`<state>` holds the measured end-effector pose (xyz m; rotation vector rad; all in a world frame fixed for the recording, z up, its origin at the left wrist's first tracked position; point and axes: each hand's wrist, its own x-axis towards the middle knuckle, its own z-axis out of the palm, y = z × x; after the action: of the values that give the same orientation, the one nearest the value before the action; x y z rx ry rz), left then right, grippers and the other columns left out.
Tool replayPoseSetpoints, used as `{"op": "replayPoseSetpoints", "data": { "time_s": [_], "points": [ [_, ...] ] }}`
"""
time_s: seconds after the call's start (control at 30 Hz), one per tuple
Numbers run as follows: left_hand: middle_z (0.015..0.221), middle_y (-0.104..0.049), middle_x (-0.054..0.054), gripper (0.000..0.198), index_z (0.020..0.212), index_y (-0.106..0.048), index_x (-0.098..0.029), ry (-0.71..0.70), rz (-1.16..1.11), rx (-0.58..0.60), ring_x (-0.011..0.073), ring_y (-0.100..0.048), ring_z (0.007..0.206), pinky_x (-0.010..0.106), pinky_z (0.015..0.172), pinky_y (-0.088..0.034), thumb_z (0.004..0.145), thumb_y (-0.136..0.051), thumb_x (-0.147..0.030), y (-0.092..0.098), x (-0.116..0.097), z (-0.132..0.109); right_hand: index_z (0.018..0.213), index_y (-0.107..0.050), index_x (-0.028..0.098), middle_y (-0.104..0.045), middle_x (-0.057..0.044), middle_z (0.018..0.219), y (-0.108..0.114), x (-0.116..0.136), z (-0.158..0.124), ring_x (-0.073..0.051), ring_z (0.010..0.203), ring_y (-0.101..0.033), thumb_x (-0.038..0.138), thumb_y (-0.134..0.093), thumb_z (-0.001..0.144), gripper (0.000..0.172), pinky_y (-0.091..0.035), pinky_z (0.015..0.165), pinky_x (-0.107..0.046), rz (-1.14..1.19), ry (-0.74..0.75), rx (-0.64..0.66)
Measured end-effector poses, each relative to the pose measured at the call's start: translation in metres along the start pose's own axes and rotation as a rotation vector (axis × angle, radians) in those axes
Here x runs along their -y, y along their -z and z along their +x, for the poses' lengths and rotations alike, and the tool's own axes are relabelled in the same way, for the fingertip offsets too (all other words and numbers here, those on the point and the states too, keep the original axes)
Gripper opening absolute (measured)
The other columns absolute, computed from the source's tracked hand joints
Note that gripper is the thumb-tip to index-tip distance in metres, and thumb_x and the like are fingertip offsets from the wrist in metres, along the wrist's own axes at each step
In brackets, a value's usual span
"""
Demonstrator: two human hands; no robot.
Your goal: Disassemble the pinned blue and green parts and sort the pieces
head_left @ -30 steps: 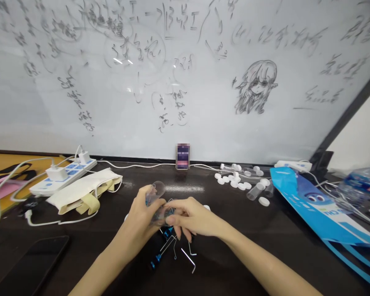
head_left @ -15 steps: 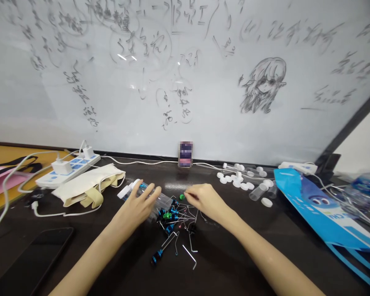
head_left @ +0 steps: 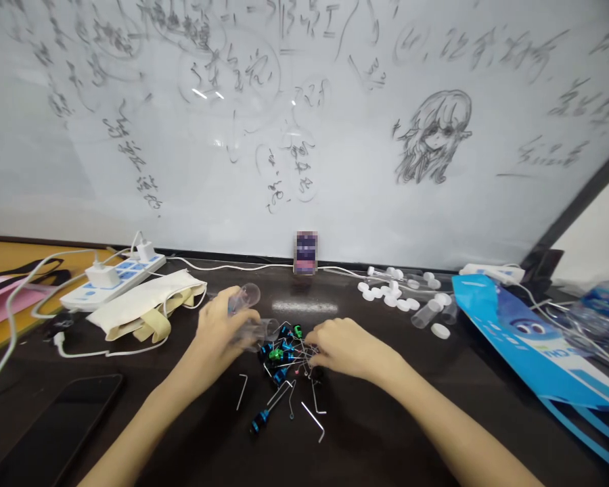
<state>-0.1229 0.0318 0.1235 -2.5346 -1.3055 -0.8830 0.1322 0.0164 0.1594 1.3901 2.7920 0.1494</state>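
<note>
My left hand (head_left: 219, 328) is closed around a clear plastic tube (head_left: 251, 293), whose open end points up and right. A second clear tube (head_left: 270, 329) lies just under its fingers. To the right, my right hand (head_left: 340, 346) reaches palm down into a pile of small blue and black parts (head_left: 280, 375) with thin metal wires. Its fingers are bent together at the wires, and their tips are hidden. Green pieces (head_left: 275, 356) sit among the blue ones. Nearer me lie an L-shaped hex key (head_left: 313, 421), another (head_left: 242, 391), and a blue-black part (head_left: 258, 422).
White caps (head_left: 390, 294) and clear tubes (head_left: 426, 314) are scattered at the back right, beside a blue bag (head_left: 528, 338). A cloth pouch (head_left: 142, 304), power strip (head_left: 116, 277) and dark phone (head_left: 55, 433) are on the left. A small phone (head_left: 305, 253) leans against the whiteboard.
My left hand has lifted a tube and turned it upward, uncovering a hex key below. My right hand has dropped down and forward onto the wires, leaving a green piece on the pile.
</note>
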Motion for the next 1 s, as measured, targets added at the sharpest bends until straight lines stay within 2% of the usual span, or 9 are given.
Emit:
{"op": "replayPoseSetpoints", "data": {
  "time_s": [0.07,0.13,0.23,0.37,0.5,0.67,0.8,0.87,1.0],
  "points": [
    [0.128,-0.035,0.008,0.023,0.102,-0.062,-0.027,0.030,-0.180,0.048,0.0289,-0.037,0.122,0.046,0.095,-0.039,0.079,-0.063,-0.023,0.002,-0.008,0.000,0.083,-0.067,0.018,-0.067,-0.003,0.076,0.014,0.002,-0.004,-0.015,0.066,-0.060,0.028,-0.057,0.087,0.015,-0.038,0.056,-0.026,0.144,0.004,-0.163],
    [0.127,-0.035,0.007,0.024,0.101,-0.062,-0.028,0.011,-0.235,0.072,0.0282,-0.038,0.120,0.045,0.095,-0.039,0.078,-0.064,-0.022,0.004,-0.017,-0.001,0.094,-0.064,0.019,-0.063,0.000,0.071,0.027,0.008,-0.009,-0.011,0.059,-0.054,0.024,-0.048,0.092,0.017,-0.037,0.055,-0.023,0.375,0.024,-0.320],
    [0.127,-0.037,0.009,0.029,0.104,-0.061,-0.027,-0.074,-0.110,0.048,0.0301,-0.039,0.118,0.050,0.095,-0.035,0.078,-0.059,-0.014,0.002,-0.032,-0.003,0.116,-0.055,0.021,-0.056,0.005,0.064,0.040,0.019,-0.016,-0.008,0.048,-0.045,0.025,-0.045,0.093,0.026,-0.036,0.049,-0.020,0.616,0.092,-0.361],
    [0.124,-0.043,0.014,0.029,0.109,-0.059,-0.022,-0.191,0.088,-0.006,0.0299,-0.041,0.115,0.051,0.093,-0.034,0.081,-0.055,-0.013,-0.009,-0.048,-0.008,0.127,-0.050,0.027,-0.055,0.006,0.056,0.038,0.028,-0.018,-0.010,0.046,-0.045,0.019,-0.044,0.090,0.038,-0.034,0.054,-0.023,0.371,0.169,-0.230],
    [0.118,-0.052,0.014,0.021,0.103,-0.062,-0.017,-0.312,0.235,-0.093,0.0271,-0.046,0.111,0.050,0.094,-0.033,0.086,-0.049,-0.013,-0.024,-0.054,-0.010,0.118,-0.055,0.028,-0.061,0.003,0.060,0.026,0.030,-0.014,-0.014,0.046,-0.049,0.026,-0.047,0.088,0.031,-0.032,0.053,-0.026,0.089,0.180,-0.138],
    [0.117,-0.057,0.012,0.024,0.097,-0.066,-0.017,-0.355,0.378,-0.089,0.0247,-0.048,0.110,0.050,0.097,-0.031,0.089,-0.044,-0.012,-0.018,-0.042,-0.004,0.118,-0.053,0.023,-0.065,-0.002,0.074,0.019,0.028,-0.008,-0.017,0.058,-0.057,0.032,-0.043,0.094,0.028,-0.038,0.057,-0.028,0.054,0.196,-0.188],
    [0.124,-0.055,0.012,0.027,0.089,-0.069,-0.017,-0.284,0.496,-0.063,0.0267,-0.046,0.115,0.056,0.101,-0.026,0.087,-0.044,-0.008,-0.003,-0.019,0.001,0.103,-0.061,0.018,-0.064,-0.006,0.094,0.019,0.013,-0.003,-0.017,0.084,-0.058,0.031,-0.039,0.097,0.026,-0.045,0.075,-0.029,0.278,0.323,-0.388],
    [0.127,-0.054,0.011,0.029,0.087,-0.070,-0.017,-0.222,0.554,-0.026,0.0275,-0.046,0.117,0.059,0.103,-0.024,0.085,-0.044,-0.004,0.000,-0.008,0.001,0.095,-0.063,0.017,-0.064,-0.007,0.094,0.018,0.003,0.000,-0.016,0.087,-0.057,0.027,-0.039,0.098,0.027,-0.045,0.078,-0.029,0.379,0.329,-0.461],
    [0.127,-0.054,0.012,0.036,0.085,-0.073,-0.018,-0.115,0.629,0.096,0.0297,-0.045,0.119,0.063,0.105,-0.020,0.077,-0.045,0.004,-0.002,0.003,-0.007,0.087,-0.067,0.015,-0.064,-0.006,0.085,0.009,-0.009,0.006,-0.015,0.078,-0.057,0.022,-0.040,0.097,0.029,-0.046,0.073,-0.028,0.375,0.248,-0.395]
  ]
}}
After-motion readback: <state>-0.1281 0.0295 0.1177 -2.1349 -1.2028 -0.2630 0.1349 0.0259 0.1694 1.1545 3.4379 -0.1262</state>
